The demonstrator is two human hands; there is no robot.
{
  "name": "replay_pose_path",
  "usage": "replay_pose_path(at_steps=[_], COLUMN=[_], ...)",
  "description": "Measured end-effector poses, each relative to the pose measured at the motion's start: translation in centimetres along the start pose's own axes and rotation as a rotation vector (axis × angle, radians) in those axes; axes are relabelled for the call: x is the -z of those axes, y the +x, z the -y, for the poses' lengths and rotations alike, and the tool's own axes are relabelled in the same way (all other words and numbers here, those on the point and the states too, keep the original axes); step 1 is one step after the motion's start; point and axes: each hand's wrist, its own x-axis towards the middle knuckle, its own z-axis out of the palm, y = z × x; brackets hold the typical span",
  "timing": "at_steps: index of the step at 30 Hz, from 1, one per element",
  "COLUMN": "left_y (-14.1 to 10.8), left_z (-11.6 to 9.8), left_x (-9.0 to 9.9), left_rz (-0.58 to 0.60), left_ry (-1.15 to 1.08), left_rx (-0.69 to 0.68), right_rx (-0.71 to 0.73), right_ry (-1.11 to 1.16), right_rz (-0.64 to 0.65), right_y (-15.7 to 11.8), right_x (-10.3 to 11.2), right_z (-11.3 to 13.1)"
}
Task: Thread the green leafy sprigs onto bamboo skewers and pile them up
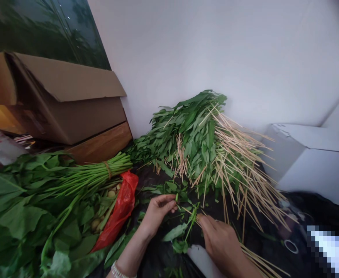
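Two hands work with little green bits.
Past the fingertips is a big pile of leaves (192, 135) with thin sticks (241, 154) poking out. The right hand (220, 239) slants in, its fingers pressed together on a sprig (192, 219) and, it seems, a stick. The left hand (158, 210) reaches up and in, pinching a small stem (177, 198) between finger and thumb. The hands look busy with one sprig, and such thin stems need a soft, careful pinch.
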Motion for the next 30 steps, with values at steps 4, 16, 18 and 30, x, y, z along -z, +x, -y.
replay_pose_path(at_steps=[4, 16, 18, 30], left_y=[-0.4, -0.6, -0.5, -0.9], left_z=[0.1, 0.2, 0.5, 1.1], left_x=[-0.3, -1.0, -1.0, -1.5], left_rz=[0.034, -0.017, -0.015, -0.114], left_ry=[-0.059, 0.057, 0.089, 0.478], left_rx=[0.058, 0.02, 0.001, -0.266], right_rx=[-0.004, -0.026, -0.03, -0.096], right_ry=[-0.001, -0.003, 0.001, -0.06], right_rz=[0.015, 0.058, 0.075, 0.14], right_y=[0.0, -0.3, -0.4, -0.8], right_x=[0.1, -0.4, -0.3, -0.8], right_z=[0.0, -0.2, -0.2, 0.7])
